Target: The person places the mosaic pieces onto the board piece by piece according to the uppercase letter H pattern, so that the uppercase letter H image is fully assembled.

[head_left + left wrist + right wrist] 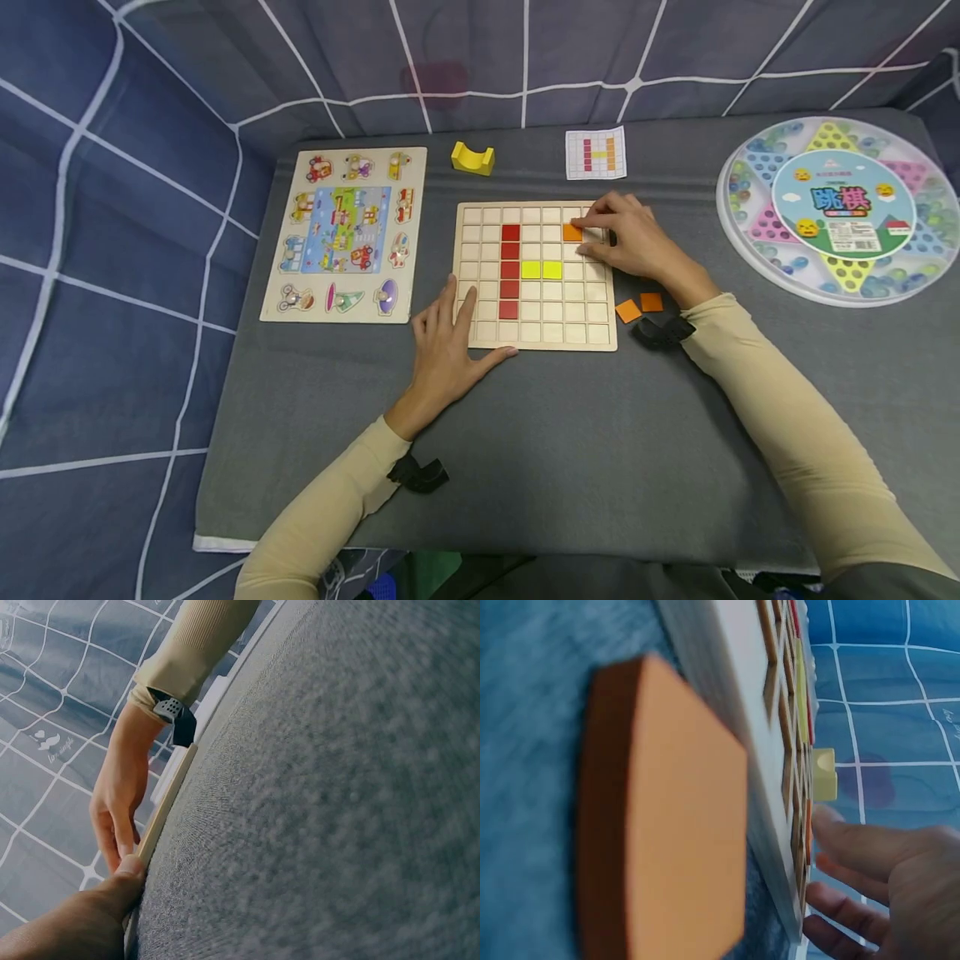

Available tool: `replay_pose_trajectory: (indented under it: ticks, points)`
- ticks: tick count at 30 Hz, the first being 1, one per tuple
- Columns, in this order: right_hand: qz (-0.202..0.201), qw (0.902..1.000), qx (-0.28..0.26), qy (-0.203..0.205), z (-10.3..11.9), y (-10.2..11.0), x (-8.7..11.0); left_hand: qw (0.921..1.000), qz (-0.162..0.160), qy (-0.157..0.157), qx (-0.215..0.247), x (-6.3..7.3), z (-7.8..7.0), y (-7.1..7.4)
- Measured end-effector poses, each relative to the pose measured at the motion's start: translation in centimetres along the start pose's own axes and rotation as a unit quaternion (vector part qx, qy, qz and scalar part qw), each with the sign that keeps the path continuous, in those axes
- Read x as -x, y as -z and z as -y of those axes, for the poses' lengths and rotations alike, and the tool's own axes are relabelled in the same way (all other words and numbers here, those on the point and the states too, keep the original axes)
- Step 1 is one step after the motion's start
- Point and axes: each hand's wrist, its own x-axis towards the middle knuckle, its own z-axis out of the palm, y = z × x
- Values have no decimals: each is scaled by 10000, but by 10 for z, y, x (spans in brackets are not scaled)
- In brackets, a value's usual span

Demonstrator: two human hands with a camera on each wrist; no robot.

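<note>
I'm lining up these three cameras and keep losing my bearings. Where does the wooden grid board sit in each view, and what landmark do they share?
Head: the wooden grid board lies near the centre, seen from above.
Left wrist: only the board's thin pale edge shows, slanting left of centre.
Right wrist: the board runs steeply from top centre toward lower right, almost edge-on.
Shared landmark: the right hand, visible in all three.

Blue cloth [480, 50] with white grid lines [633, 84] hangs behind a grey cloth-covered table [600, 442]
</note>
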Motion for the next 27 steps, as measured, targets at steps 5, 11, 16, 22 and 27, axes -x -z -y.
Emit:
replay_pose_trajectory:
  ticks: [5, 11, 16, 22, 27]
  points:
    - [94, 9999, -27, 131, 0, 5, 11, 10000, -41, -17, 3, 0, 1, -1]
    - [-131, 9987, -322, 362, -8, 10, 42, 10000, -5, 12, 41, 1, 0, 0]
    - [-208, 9972, -486, 534, -18, 9, 72, 10000, 52, 12, 41, 0, -1, 0]
    - [206, 9954, -549, 761, -25, 4, 92, 10000, 17, 26, 34, 0, 0, 0]
    - [224, 9947, -570, 821, -29, -2, 100, 10000, 37, 21, 41, 1, -1, 0]
